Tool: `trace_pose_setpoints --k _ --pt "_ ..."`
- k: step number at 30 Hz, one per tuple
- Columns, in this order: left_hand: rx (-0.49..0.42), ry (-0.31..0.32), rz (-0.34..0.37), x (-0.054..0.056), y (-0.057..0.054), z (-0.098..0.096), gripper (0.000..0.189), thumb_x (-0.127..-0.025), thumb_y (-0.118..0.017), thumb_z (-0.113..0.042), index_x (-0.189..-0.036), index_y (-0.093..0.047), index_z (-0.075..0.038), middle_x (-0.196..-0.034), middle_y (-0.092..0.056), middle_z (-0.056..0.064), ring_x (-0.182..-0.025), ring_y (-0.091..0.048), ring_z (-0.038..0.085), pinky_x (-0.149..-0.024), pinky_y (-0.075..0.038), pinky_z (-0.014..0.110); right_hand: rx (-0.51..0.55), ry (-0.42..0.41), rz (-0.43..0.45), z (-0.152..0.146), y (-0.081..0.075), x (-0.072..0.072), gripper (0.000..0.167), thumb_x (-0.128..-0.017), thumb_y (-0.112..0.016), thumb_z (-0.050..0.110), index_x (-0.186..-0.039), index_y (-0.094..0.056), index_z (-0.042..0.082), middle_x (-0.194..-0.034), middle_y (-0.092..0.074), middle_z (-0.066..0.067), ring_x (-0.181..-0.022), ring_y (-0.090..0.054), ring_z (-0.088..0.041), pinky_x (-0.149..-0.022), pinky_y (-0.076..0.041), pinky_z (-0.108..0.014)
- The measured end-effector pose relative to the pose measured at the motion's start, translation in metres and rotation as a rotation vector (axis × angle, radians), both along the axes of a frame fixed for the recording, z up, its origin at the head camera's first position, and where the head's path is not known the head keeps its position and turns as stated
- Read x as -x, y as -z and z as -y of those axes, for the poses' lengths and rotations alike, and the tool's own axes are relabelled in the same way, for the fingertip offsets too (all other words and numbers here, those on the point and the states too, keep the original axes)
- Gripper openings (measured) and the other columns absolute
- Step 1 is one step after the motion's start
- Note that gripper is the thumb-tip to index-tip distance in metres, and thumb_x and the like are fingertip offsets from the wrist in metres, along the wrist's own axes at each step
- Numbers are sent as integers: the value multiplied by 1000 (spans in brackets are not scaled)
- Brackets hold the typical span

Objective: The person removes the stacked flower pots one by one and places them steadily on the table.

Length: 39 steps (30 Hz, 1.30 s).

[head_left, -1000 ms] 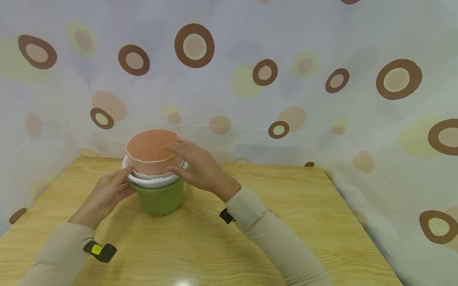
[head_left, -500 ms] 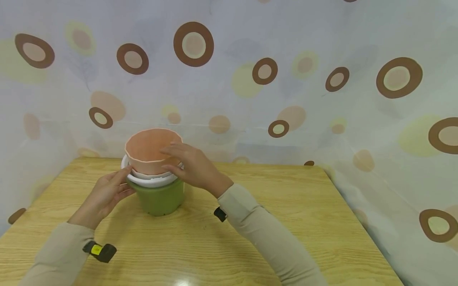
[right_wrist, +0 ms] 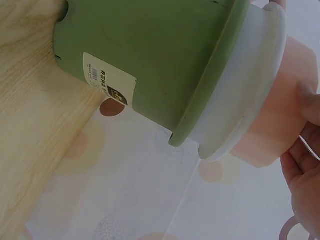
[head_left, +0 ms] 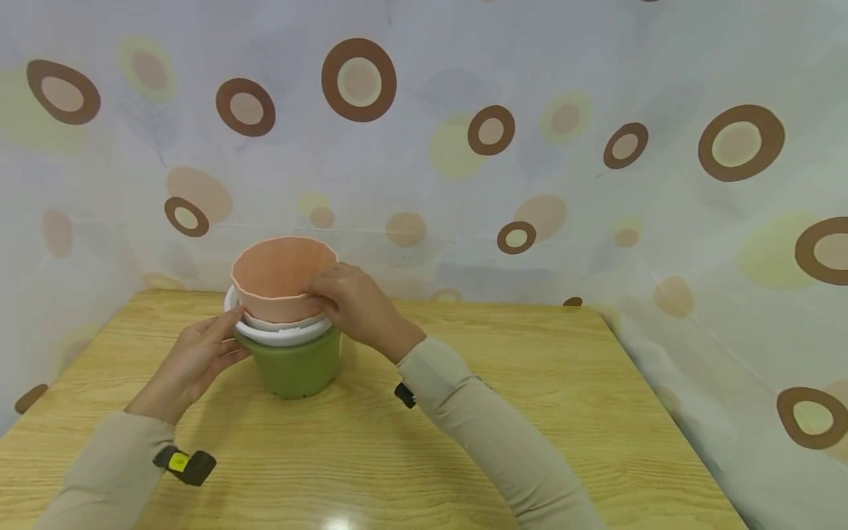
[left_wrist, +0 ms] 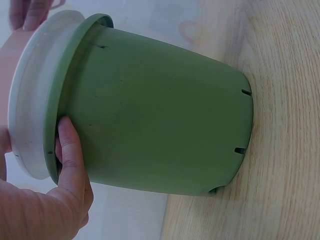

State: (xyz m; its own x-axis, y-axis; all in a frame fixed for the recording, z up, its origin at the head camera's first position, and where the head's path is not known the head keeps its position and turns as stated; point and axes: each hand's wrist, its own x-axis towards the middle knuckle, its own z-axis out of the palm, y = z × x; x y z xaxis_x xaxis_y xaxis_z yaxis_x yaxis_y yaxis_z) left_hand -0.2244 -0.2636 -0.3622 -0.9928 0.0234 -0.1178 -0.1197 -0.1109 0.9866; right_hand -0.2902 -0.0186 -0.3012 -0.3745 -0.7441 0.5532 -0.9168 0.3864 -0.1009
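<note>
A nested stack of flowerpots stands at the table's back left. The green pot is lowest, a white pot sits inside it, and a peach pot with a scalloped rim is on top. Another pale rim shows between white and peach. My left hand grips the stack's left side, fingers under the green rim, as the left wrist view shows the green pot. My right hand pinches the peach pot's right rim, thumb outside; its fingertips inside are partly hidden. In the right wrist view, the thumb presses the peach wall.
The wood-grain table extends forward and right of the stack. Behind it hangs a pale patterned curtain or sheet, close to the stack. A paper label is on the green pot's side.
My right hand has moved slightly left and its spread fingers have closed onto the peach pot's rim. The left hand and the stack stay nearly in place.
</note>
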Motion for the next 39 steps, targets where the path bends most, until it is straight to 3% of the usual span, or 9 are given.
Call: trace_pose_setpoints --k 22,39 --pt "-26 0 -1 0 0 0 67 -97 -54 -40 -139 -30 6 -101 -56 -10 -89 -62 2 -80 -58 19 63 24 -15 3 3 -4 12 -89 -65 0 -91 -74 8 -88 -72 -1 -85 -63 -17 -82 -52 -26" --pt "24 -18 -16 0 1 -2 81 -97 -53 -44 -145 -20 12 -105 -52 -8 -89 -61 0 -81 -57 18 47 38 -25 3 2 -4 9 -89 -67 4 -91 -75 8 -89 -72 -1 -86 -63 -17 -83 -52 -27"
